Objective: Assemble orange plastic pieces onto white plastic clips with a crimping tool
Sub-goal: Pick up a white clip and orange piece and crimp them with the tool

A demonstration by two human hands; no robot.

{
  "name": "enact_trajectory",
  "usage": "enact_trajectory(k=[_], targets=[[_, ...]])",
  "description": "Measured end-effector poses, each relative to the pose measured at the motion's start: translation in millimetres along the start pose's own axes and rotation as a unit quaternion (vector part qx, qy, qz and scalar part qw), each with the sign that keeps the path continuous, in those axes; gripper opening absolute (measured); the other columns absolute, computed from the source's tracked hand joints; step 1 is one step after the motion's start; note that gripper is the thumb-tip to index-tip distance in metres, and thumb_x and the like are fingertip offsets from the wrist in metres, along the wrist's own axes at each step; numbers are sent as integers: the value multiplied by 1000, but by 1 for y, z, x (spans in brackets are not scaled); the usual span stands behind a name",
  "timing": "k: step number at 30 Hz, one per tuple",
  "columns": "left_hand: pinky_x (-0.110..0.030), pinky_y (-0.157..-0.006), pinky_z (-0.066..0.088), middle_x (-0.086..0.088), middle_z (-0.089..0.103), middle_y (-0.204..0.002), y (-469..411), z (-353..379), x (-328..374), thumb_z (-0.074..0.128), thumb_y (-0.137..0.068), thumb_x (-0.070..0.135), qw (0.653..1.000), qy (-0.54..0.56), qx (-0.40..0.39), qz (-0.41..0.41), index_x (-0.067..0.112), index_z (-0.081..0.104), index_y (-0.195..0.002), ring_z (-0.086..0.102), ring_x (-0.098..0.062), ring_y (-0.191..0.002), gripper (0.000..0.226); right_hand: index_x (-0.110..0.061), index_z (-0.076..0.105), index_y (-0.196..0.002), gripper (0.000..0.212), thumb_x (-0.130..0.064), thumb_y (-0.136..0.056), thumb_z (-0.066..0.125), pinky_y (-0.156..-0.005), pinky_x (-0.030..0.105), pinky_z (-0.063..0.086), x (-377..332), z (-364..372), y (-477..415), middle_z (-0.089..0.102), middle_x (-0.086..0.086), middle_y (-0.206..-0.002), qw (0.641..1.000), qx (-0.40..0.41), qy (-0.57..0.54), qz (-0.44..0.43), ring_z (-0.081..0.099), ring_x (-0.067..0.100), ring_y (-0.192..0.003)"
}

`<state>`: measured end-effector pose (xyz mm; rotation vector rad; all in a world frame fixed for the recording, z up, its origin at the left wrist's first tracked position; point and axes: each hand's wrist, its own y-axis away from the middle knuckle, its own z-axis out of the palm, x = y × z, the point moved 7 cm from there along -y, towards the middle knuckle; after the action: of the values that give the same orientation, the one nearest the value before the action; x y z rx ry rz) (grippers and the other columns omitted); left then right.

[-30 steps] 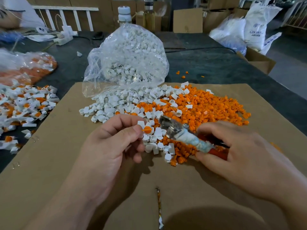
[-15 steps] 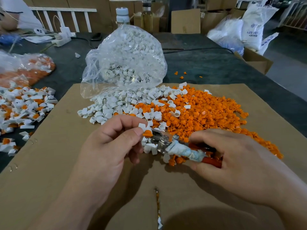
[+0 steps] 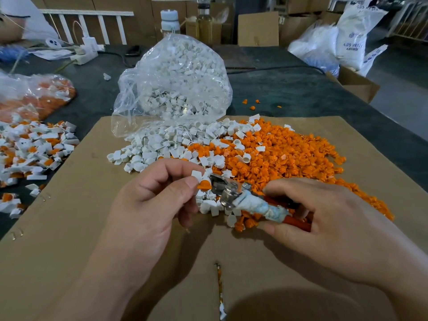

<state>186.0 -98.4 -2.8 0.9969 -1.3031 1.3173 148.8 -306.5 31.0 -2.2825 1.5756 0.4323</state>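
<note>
My left hand [image 3: 152, 202] pinches a white clip with an orange piece [image 3: 202, 181] between thumb and forefinger, just above the piles. My right hand [image 3: 328, 218] grips the red handles of the crimping tool [image 3: 245, 200], whose metal jaws touch the orange piece from the right. Cloth tape wraps the tool's neck. A heap of loose orange pieces [image 3: 289, 156] lies behind my hands on the cardboard sheet [image 3: 69, 216], beside a spill of white clips [image 3: 166, 144].
A clear bag of white clips [image 3: 176, 82] stands open behind the piles. Assembled white-and-orange parts [image 3: 32, 149] lie at the left on the dark table, with a bag of orange parts [image 3: 39, 96] behind. Bottles, boxes and sacks line the far edge.
The tool swung down from the orange heap and its jaws came up to the piece my left hand pinches. My left hand stayed nearly in place.
</note>
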Motion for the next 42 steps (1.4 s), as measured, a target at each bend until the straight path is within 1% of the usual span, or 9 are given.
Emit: enact_trajectory(k=[4, 17, 20, 23, 29, 34, 37, 40, 42], targets=[[-19, -49, 45, 0, 57, -61, 1, 5, 3, 61, -81, 21, 1000, -20, -11, 14, 25, 77, -86, 53, -12, -54, 18, -47, 53, -105, 41, -72, -74, 42, -69, 26, 47, 0, 1, 0, 58, -25, -97, 1000, -6, 9, -3, 55, 1, -92], [-17, -50, 45, 4, 58, -58, 4, 6, 0, 62, -83, 26, 998, -59, -27, 21, 27, 77, -88, 54, -11, -55, 15, -43, 56, -106, 46, -73, -75, 40, -70, 27, 48, 0, 2, 0, 59, -23, -94, 1000, -12, 17, 4, 55, 1, -89], [-20, -52, 47, 3, 60, -60, 4, 5, -3, 67, -80, 35, 997, -68, -33, 18, 28, 76, -91, 56, -13, -57, 15, -42, 59, -102, 49, -75, -74, 37, -73, 24, 45, 2, 5, 0, 60, -22, -89, 999, -16, 38, 10, 53, 2, -88], [-21, -52, 47, 4, 61, -61, 3, 4, -5, 63, -76, 46, 997, -73, -34, 22, 27, 75, -95, 57, -12, -58, 29, -41, 61, -96, 50, -77, -75, 33, -69, 18, 36, 0, 4, 0, 57, -23, -83, 998, 0, 59, 11, 49, 0, -82], [-25, -52, 49, -1, 64, -65, 3, 4, -5, 62, -79, 46, 997, -67, -40, 25, 28, 75, -98, 58, -14, -60, 29, -39, 59, -94, 61, -84, -73, 23, -66, 27, 46, -2, 4, 2, 54, -20, -84, 997, 6, 74, 18, 51, 2, -78], [-21, -53, 48, -2, 62, -64, 5, 6, -2, 66, -82, 36, 998, -41, -46, 26, 26, 76, -93, 57, -15, -57, 18, -35, 61, -87, 56, -80, -76, 29, -64, 29, 46, -6, 4, 1, 55, -17, -79, 997, 9, 76, 14, 52, 5, -74], [-21, -53, 47, -3, 61, -62, 5, 6, 1, 60, -86, 25, 998, -33, -38, 26, 27, 76, -89, 56, -15, -56, 16, -32, 61, -82, 53, -77, -78, 34, -59, 29, 45, -9, 4, 2, 55, -15, -74, 996, 18, 82, 7, 51, 7, -69], [-19, -52, 46, -2, 61, -61, 6, 5, 5, 59, -86, 24, 999, -28, -27, 32, 26, 75, -89, 56, -13, -55, 16, -32, 61, -79, 39, -68, -80, 45, -50, 31, 44, -12, 2, 2, 54, -15, -68, 995, 55, 83, -2, 50, 7, -61], [-17, -52, 45, -1, 62, -60, 7, 5, 6, 59, -85, 26, 999, -39, -12, 35, 26, 74, -88, 55, -11, -54, 15, -34, 63, -83, 41, -71, -80, 46, -52, 26, 43, -11, 4, 1, 55, -17, -71, 996, 55, 70, -2, 52, 7, -65]])
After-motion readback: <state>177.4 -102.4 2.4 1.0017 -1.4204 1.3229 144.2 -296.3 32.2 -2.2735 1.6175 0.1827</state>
